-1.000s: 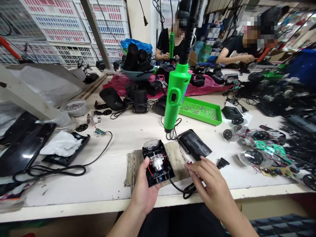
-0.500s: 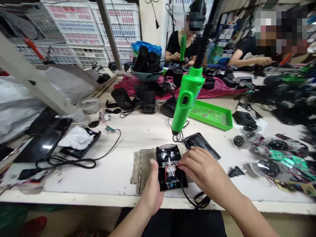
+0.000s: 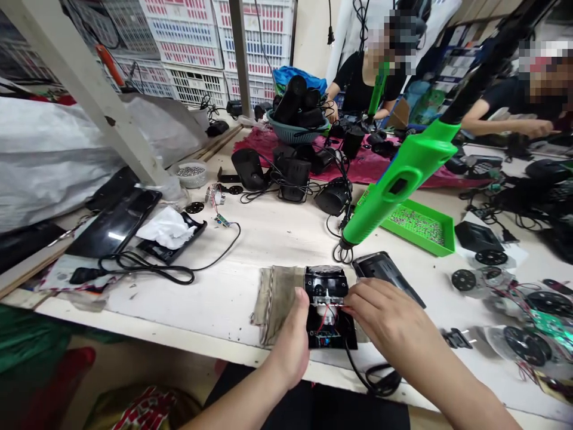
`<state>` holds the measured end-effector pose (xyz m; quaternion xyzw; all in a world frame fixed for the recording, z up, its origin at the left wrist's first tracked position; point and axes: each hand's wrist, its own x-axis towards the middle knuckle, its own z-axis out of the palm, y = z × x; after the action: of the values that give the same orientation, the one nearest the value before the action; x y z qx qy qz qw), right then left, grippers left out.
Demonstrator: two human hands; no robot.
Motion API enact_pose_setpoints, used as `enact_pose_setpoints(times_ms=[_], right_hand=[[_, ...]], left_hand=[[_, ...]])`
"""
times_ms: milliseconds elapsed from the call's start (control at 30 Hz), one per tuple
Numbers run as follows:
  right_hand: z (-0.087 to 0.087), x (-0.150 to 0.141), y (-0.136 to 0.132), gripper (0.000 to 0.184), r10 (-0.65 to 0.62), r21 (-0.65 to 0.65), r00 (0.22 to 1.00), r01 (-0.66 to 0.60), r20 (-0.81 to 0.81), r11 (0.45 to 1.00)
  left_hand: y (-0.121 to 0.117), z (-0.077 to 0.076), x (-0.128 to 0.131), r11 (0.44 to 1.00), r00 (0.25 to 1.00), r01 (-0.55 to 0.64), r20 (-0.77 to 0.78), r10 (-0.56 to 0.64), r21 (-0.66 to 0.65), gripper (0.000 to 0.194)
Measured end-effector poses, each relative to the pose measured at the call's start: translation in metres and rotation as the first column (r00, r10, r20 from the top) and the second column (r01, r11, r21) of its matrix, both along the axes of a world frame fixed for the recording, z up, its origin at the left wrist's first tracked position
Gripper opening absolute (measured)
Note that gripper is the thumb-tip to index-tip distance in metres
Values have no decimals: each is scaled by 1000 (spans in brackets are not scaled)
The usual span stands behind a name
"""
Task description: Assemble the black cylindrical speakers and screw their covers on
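Observation:
A black plastic housing (image 3: pixel 329 278) lies open on a folded grey-brown cloth (image 3: pixel 282 292) near the table's front edge. Inside it are a white motor-like part, red wires and a small circuit board (image 3: pixel 326 340). My left hand (image 3: pixel 290 343) grips the housing along its left side, thumb on top. My right hand (image 3: pixel 380 310) is closed at the housing's right edge, its fingertips pinched on a red wire (image 3: pixel 345 306). A black cord (image 3: pixel 351 358) runs from the housing to a coil below my right hand. Just behind that hand lies a black cover (image 3: pixel 389 275).
A green electric screwdriver (image 3: pixel 398 179) hangs tilted above the table. Behind it stands a green tray (image 3: pixel 423 230) of small screws. Clear round parts and wires (image 3: pixel 523 298) crowd the right; a black panel (image 3: pixel 116 227) lies left. Two people sit across the table.
The view has turned, so the table's contents appear shifted and tilted. The hanging screwdriver looks more slanted. Both hands stay on the housing, with the right fingertips still pinched at its right edge.

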<state>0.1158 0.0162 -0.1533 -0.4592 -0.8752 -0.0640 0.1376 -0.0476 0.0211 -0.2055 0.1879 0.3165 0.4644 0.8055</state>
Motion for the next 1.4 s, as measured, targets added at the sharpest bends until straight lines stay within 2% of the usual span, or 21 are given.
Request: enact_pose_setpoints(times_ms=[100, 200, 333, 467, 567, 633, 700, 800, 900, 1133, 1267, 1400], right_hand=[[-1, -1, 0, 20, -2, 40, 1000, 1, 13, 999], [-1, -2, 0, 24, -19, 81, 999, 17, 30, 997], [2, -4, -4, 24, -65, 27, 998, 65, -14, 998], [4, 5, -12, 17, -143, 0, 980, 144, -140, 990], [-3, 27, -20, 30, -361, 22, 897, 378, -254, 925], [-13, 45, -26, 38, -508, 10, 826, 526, -244, 851], [-26, 61, -32, 47, -585, -3, 785, 597, -202, 802], [-44, 76, -41, 52, -609, -25, 773, 615, -177, 788], [-53, 77, -46, 51, -612, -52, 768, 614, -188, 787], [-52, 72, -45, 49, -618, -60, 768, 618, -170, 784], [-53, 72, -43, 53, -618, -41, 770, 620, -162, 784], [-52, 71, -42, 61, -662, -52, 738, 662, -130, 748]], left_hand=[[0, 0, -1, 996, 993, 33, -120, -23, 81, 57], [-1, 1, -2, 989, 985, 71, -167, -49, 130, 59], [-2, 3, -1, 993, 976, 70, -210, -49, 91, 56], [-1, 7, -1, 998, 987, 54, -154, -50, 23, 59], [1, 9, -2, 995, 994, 53, -91, -61, -88, 66], [2, 9, -4, 987, 995, 46, -83, -60, -157, 68], [2, 9, -6, 979, 995, 40, -79, -57, -198, 67], [2, 10, -7, 976, 997, 34, -65, -49, -215, 65], [2, 10, -7, 973, 996, 28, -74, -46, -228, 67], [1, 4, -5, 989, 996, 43, -74, -54, -141, 65], [0, 2, -6, 987, 997, 42, -54, -51, -156, 67], [0, 6, -5, 985, 998, 56, 19, -54, -163, 70]])
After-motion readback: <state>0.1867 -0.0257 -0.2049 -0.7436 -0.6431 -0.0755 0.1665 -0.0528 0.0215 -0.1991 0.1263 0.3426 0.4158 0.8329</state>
